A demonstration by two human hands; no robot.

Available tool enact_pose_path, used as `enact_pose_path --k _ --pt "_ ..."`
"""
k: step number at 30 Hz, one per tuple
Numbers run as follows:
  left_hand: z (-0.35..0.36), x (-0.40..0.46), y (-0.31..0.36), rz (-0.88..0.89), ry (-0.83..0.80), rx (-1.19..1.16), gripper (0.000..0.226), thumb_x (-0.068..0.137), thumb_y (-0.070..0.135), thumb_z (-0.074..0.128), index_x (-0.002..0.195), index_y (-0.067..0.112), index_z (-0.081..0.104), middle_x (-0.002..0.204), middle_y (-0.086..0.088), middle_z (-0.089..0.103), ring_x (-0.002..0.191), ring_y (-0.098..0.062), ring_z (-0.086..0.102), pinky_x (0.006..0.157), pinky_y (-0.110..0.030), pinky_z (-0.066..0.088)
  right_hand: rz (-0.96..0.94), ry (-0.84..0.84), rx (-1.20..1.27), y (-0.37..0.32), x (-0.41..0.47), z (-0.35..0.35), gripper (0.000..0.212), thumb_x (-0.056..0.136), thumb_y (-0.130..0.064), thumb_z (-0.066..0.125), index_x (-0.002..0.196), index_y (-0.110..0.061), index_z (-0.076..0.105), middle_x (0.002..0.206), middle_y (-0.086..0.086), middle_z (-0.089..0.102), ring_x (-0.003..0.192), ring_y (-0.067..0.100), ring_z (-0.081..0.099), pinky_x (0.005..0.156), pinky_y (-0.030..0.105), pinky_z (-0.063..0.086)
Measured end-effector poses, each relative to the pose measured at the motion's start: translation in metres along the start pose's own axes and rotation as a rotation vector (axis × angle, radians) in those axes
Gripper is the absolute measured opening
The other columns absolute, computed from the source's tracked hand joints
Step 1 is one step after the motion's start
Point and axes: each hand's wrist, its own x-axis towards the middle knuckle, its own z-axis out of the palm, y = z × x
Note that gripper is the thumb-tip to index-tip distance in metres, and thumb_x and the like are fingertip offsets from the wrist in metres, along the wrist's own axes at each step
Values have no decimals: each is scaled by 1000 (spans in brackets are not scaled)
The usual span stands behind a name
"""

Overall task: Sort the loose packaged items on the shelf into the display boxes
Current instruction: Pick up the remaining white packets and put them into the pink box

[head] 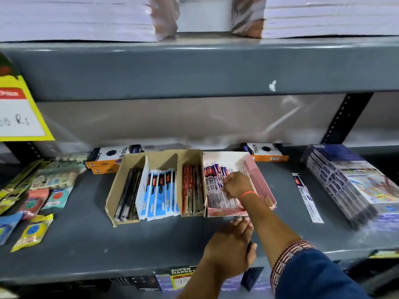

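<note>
A pink display box [262, 175] stands on the grey shelf [86, 244] and holds purple-and-white pen packets [212, 180]. My right hand [236, 184] is inside this box, fingers curled on the packets. My left hand [230, 249] rests on the shelf just in front of the pink box, fingertips at its front edge, holding nothing. To the left, a brown cardboard display box [155, 157] has compartments with black, blue-and-white [159, 194] and red packets. One loose purple-and-white packet [306, 197] lies on the shelf to the right.
Loose colourful pouches [32, 231] and sticker packs lie at the left. Orange-and-black boxes [108, 157] sit behind the display boxes. A stack of wrapped packs [354, 182] fills the right. The upper shelf carries paper stacks; a yellow price tag [19, 113] hangs at left.
</note>
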Motion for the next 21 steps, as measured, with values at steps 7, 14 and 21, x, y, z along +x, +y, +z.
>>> enact_pose_path --k 7,14,21 --pt "5 -1 4 4 26 17 45 71 48 63 106 20 67 110 8 69 100 -6 62 76 -16 49 -105 149 -189 3 -17 -18 27 89 -4 42 100 -1 67 103 16 73 95 29 68 70 27 54" --pt "7 1 2 -54 23 -196 47 93 34 38 135 10 40 142 -10 42 130 -24 37 104 -32 31 -22 588 -81 57 -36 -80 28 86 -5 48 111 1 60 122 25 52 100 42 57 84 39 46" --pt "16 2 -2 -70 -16 -121 52 97 38 26 143 16 21 154 -1 17 139 -14 11 110 -24 3 366 476 -323 121 -49 -99 41 93 -12 36 133 -6 43 140 20 37 130 38 35 104 48 36"
